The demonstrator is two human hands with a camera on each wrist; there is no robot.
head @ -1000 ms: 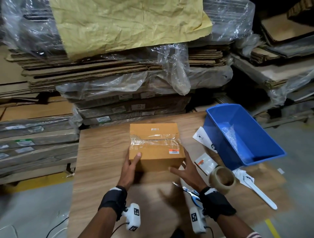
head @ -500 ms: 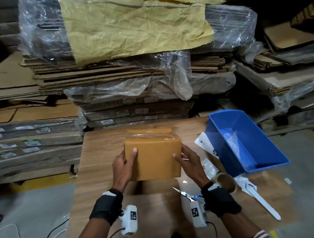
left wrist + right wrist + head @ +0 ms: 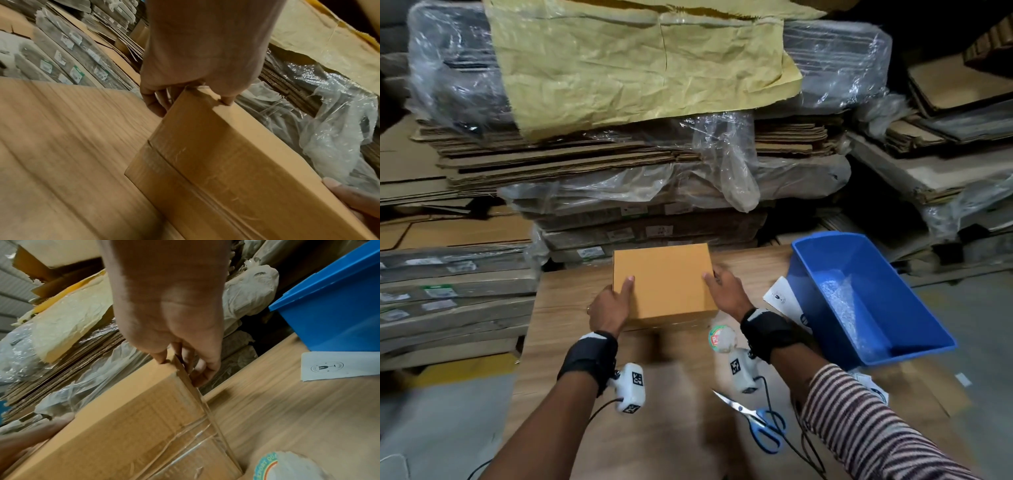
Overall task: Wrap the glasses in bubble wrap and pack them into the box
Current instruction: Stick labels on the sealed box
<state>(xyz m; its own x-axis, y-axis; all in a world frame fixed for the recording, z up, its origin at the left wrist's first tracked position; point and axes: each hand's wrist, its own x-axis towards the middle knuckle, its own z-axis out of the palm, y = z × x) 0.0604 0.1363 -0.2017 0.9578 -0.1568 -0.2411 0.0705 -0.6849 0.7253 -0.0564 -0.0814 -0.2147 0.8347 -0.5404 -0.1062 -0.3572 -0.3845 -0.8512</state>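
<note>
A closed brown cardboard box (image 3: 664,277) sealed with clear tape stands on the wooden table (image 3: 571,342) with a plain face up. My left hand (image 3: 619,291) grips its left edge, thumb on top and fingers down the side. My right hand (image 3: 717,284) grips the right edge the same way. In the left wrist view the left hand (image 3: 191,91) clasps a corner of the box (image 3: 226,162). The right wrist view shows the right hand (image 3: 180,365) on the opposite corner of the box (image 3: 133,418), with tape bands across the near face. No glasses are visible.
A blue plastic bin (image 3: 873,298) holding bubble wrap (image 3: 839,301) stands to the right. A tape roll (image 3: 722,339) lies under my right wrist, with blue-handled scissors (image 3: 756,421) nearer me. White printed sheets (image 3: 780,298) lie by the bin. Stacks of flattened cardboard (image 3: 619,164) rise behind the table.
Both hands have tipped the box away from me and over. The taped face with the sticker has left the top, and a plain face is up. The box sits farther back.
</note>
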